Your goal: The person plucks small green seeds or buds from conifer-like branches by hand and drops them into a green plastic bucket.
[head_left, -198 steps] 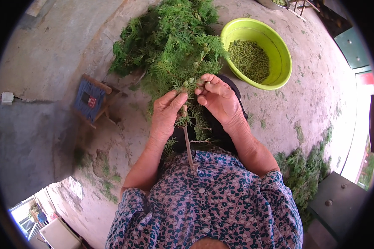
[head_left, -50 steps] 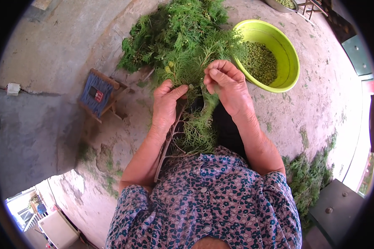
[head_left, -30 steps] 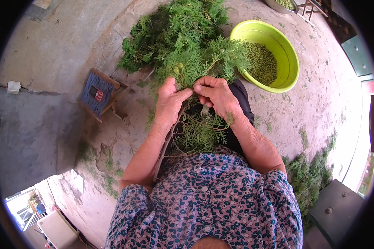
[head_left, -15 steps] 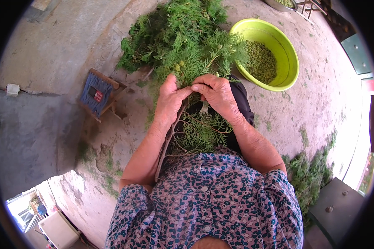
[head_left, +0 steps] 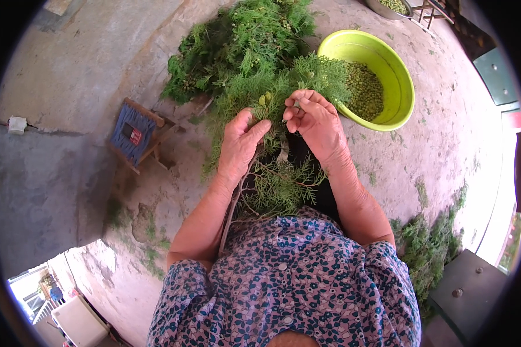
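A leafy evergreen branch [head_left: 286, 180] lies across my lap, its woody stem running down along my left forearm. My left hand [head_left: 241, 140] is closed around the branch, thumb over the sprays. To the right of it, my right hand [head_left: 318, 124] is raised slightly off the foliage, with thumb and fingertips pinched together. A small pale-green cone [head_left: 297, 104] seems to show between those fingertips, mostly hidden. Yellowish-green tips [head_left: 264, 99] stick up just beyond my left hand.
Ahead lies a big heap of cut evergreen sprays [head_left: 243, 43]. A lime-green basin [head_left: 400, 75] with many small green cones stands at the far right, a metal bowl [head_left: 388, 10] behind it. A low folding stool [head_left: 134, 134] is at left; more cuttings [head_left: 425, 246] lie at right.
My hands were together at the fingertips over the branch. Now my right hand has drawn away to the right and up, and my left has stayed on the branch.
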Motion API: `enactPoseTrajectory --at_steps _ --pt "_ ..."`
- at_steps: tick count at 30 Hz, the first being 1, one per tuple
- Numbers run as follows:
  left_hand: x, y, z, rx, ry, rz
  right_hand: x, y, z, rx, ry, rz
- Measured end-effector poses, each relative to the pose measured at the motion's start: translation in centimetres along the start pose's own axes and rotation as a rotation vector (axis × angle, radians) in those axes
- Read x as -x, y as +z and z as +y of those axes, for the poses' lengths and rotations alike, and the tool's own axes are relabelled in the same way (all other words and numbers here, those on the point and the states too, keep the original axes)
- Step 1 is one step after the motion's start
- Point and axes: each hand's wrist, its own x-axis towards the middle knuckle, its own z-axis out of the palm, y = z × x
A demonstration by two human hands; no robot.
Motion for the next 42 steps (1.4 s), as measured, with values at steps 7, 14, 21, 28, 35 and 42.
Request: enactPoseTrajectory --at_steps 7,14,21,28,35,42 --pt "0.2 0.6 0.6 -0.019 -0.014 0.005 0.0 -0.3 0.1 -0.046 -0.082 -0.062" --pt "0.1 0.5 0.3 0.036 0.037 -0.045 0.0 0.0 -0.2 0.365 -0.199 -0.014" --pt "0.1 0.5 0.3 -0.01 0.02 -0.048 0.2 0.9 -0.3 0.803 -0.147 -0.077" --pt "0.1 0.9 0.6 -0.097 0.019 -0.026 -0.1 0.5 0.9 0.87 -0.254 -0.092" --pt "0.2 0.5 0.6 -0.01 -0.03 -0.024 0.0 1.2 1.3 0.926 -0.227 -0.013" --pt "0.4 -0.1 0.2 0.038 0.003 -0.045 -0.4 0.7 1.2 0.309 0.215 0.008"
